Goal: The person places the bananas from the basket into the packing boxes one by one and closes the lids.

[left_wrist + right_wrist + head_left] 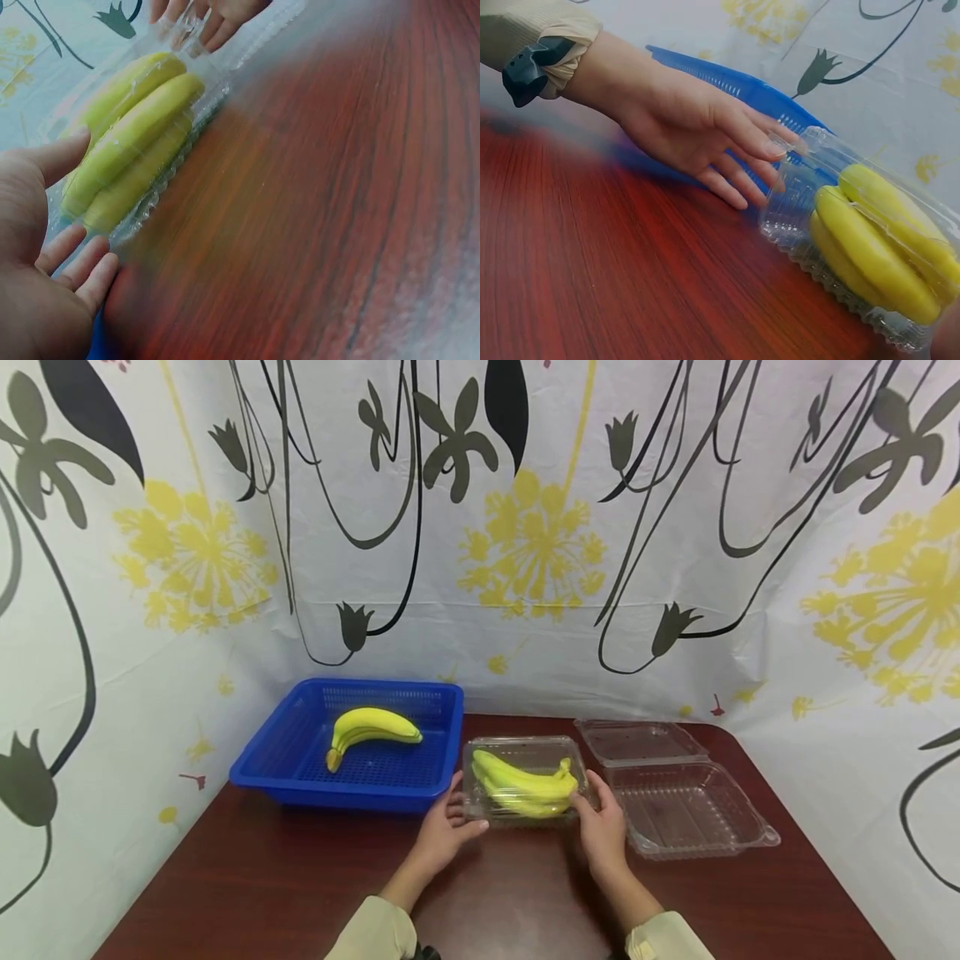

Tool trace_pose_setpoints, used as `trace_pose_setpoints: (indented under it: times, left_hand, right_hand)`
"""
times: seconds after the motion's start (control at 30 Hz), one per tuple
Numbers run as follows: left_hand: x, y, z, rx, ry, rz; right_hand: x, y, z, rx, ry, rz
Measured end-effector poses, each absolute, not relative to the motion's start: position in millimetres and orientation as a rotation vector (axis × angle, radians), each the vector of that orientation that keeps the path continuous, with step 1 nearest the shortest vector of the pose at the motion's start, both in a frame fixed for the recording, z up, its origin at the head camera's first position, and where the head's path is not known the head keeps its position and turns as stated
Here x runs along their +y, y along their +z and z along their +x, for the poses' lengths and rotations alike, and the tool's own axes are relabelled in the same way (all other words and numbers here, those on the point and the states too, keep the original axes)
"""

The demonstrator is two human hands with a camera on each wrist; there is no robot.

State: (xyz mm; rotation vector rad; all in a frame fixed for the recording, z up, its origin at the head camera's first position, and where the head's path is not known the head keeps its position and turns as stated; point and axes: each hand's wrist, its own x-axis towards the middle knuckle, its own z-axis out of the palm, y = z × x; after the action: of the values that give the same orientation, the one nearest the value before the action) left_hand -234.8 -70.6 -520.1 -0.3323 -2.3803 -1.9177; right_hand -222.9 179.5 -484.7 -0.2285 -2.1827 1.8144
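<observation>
A clear plastic clamshell box [517,743] with its lid down stands at the middle of the table, a bunch of yellow bananas [521,785] inside it. My left hand [442,831] is at the box's left end, fingers spread and fairly straight against the side. In the right wrist view the left thumb [769,148] lies by the lid's corner. At the other end my right hand [603,831] holds the box, thumb over the lid's edge and fingers along the side. The right fingers [217,30] show partly through clear plastic.
On the left a blue plastic basket [258,768] holds another bunch of bananas [375,724]. To the right lies a second clear clamshell box [690,802], its lid [641,742] folded back. A patterned cloth [487,568] hangs behind the dark red wooden table [510,902].
</observation>
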Motion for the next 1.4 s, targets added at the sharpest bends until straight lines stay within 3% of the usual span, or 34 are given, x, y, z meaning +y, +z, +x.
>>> trace_pose_setpoints:
  times: [0.27, 0.67, 1.0, 1.4]
  left_hand:
    - [-64.1, -512.5, -233.3, -2.34, -1.902, -0.226]
    - [-57.8, -477.5, -225.0, -2.185, -2.239, -0.08]
    - [-48.7, -502.1, -247.7, -2.127, -2.303, 0.046]
    - [-45.7, -504.6, -247.7, -2.149, -2.286, 0.05]
  right_hand:
    - [180.9, -487.4, -223.8, -2.209, 1.808, -0.249]
    - [178.4, -488.9, -226.6, -2.19, 1.842, -0.236]
    - [180.9, -488.9, -228.1, -2.184, 1.872, -0.268]
    - [185.0, -498.0, -226.4, -2.093, 1.899, -0.283]
